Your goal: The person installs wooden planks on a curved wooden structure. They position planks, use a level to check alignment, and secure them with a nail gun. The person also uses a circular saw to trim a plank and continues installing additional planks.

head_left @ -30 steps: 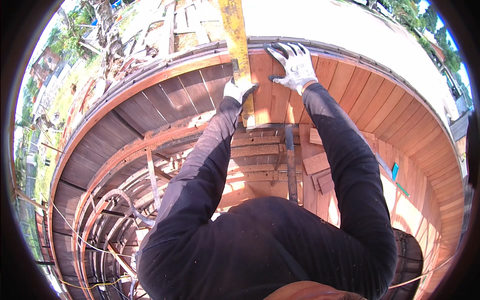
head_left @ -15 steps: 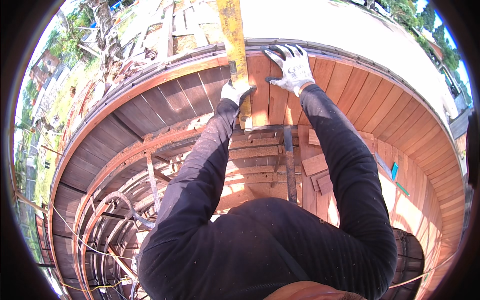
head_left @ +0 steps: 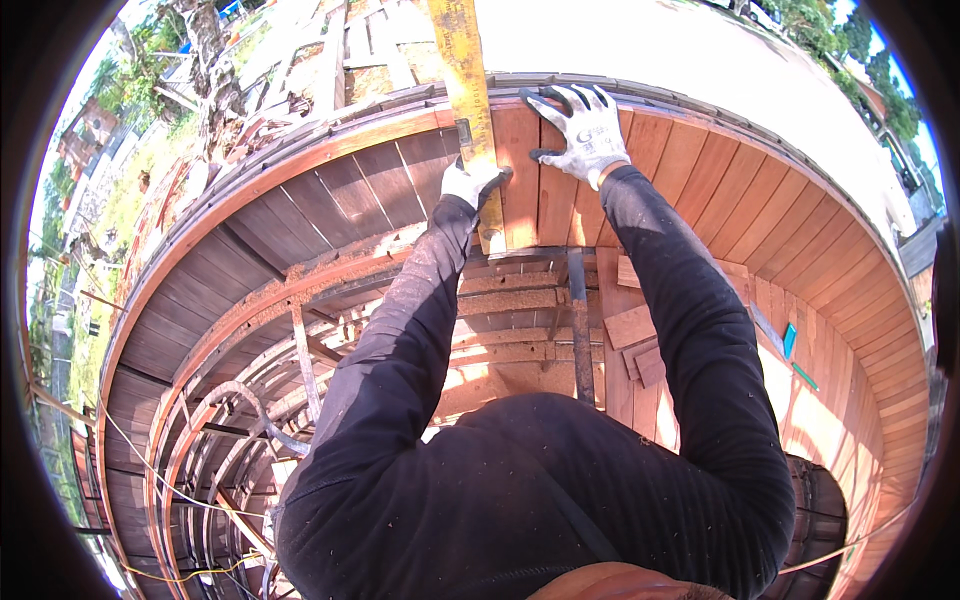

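A long, worn yellow spirit level (head_left: 465, 75) lies across the curved wooden rim, its far end reaching out past the outer edge. My left hand (head_left: 472, 186), in a white glove with dark fingertips, is closed round it near its lower end. Just right of the level is a reddish-brown plank (head_left: 518, 170) in the row of fitted boards. My right hand (head_left: 588, 138), gloved the same way, rests on the boards with fingers spread toward the outer edge and holds nothing.
Darker, weathered boards (head_left: 335, 200) continue the rim to the left. Below lie curved ribs (head_left: 295, 290) and a dark upright post (head_left: 579, 325). Cut wood pieces (head_left: 632, 328) and a small teal object (head_left: 790, 341) are on the right. A tree trunk (head_left: 205, 60) stands outside.
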`<state>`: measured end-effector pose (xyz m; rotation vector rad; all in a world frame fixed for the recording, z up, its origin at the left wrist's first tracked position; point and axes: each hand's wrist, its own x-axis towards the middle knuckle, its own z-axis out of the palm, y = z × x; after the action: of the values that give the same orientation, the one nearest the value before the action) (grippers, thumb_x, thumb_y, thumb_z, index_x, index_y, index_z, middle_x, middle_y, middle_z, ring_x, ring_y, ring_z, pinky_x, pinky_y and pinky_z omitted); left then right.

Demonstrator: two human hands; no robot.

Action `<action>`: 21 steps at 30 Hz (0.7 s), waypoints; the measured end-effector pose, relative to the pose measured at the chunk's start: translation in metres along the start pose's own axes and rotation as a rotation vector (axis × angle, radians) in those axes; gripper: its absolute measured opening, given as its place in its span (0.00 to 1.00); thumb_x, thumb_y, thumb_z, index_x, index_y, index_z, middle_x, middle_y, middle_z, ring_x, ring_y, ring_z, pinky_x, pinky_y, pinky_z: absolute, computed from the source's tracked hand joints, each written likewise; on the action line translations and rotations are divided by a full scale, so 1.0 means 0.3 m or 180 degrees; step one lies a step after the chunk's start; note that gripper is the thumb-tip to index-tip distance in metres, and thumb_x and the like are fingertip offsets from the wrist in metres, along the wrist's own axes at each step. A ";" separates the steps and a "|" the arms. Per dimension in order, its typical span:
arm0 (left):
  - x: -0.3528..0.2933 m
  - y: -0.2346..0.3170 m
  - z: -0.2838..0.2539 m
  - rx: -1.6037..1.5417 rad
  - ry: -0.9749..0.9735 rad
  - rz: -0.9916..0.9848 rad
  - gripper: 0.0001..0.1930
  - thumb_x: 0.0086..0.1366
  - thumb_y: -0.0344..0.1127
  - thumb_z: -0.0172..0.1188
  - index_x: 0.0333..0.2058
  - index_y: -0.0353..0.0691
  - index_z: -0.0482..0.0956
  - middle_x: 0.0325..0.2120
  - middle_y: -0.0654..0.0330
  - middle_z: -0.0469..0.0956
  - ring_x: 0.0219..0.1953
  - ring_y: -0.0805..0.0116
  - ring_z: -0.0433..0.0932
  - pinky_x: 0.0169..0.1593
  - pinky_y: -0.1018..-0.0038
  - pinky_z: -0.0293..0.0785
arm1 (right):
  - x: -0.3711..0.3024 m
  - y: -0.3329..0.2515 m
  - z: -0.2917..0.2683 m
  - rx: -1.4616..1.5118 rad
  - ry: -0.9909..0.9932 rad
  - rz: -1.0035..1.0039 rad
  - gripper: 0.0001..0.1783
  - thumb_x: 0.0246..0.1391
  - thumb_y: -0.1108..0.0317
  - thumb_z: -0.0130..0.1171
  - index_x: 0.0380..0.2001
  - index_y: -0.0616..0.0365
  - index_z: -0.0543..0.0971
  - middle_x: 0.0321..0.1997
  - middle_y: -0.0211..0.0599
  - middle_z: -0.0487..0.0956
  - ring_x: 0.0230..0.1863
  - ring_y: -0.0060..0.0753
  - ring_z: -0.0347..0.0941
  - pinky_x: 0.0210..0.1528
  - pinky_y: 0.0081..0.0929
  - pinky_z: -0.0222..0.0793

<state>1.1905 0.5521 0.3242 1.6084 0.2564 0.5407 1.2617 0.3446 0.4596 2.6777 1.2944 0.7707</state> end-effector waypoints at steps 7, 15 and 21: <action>0.000 -0.005 0.004 -0.0045 -0.0012 -0.0107 0.23 0.48 0.41 0.76 0.39 0.37 0.77 0.30 0.64 0.80 0.30 0.75 0.76 0.35 0.74 0.75 | 0.001 0.004 0.003 -0.0004 -0.0019 0.0016 0.46 0.49 0.33 0.57 0.69 0.24 0.53 0.71 0.32 0.57 0.72 0.40 0.50 0.72 0.50 0.37; -0.008 0.015 0.007 -0.0149 -0.0049 -0.0159 0.23 0.47 0.39 0.77 0.39 0.37 0.77 0.30 0.65 0.79 0.30 0.75 0.75 0.35 0.74 0.74 | 0.000 0.002 0.000 -0.0032 -0.0045 0.0041 0.46 0.49 0.33 0.57 0.69 0.24 0.53 0.71 0.32 0.58 0.72 0.40 0.49 0.72 0.50 0.36; 0.001 -0.004 -0.005 -0.0365 -0.0179 -0.0286 0.23 0.47 0.35 0.77 0.40 0.37 0.76 0.31 0.65 0.78 0.32 0.74 0.75 0.37 0.73 0.74 | 0.003 0.001 0.017 -0.0016 0.0079 0.0015 0.46 0.48 0.33 0.57 0.69 0.25 0.54 0.70 0.32 0.58 0.71 0.40 0.50 0.72 0.50 0.36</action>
<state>1.1901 0.5538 0.3233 1.4911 0.2499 0.4331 1.2647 0.3458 0.4557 2.6766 1.2903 0.8093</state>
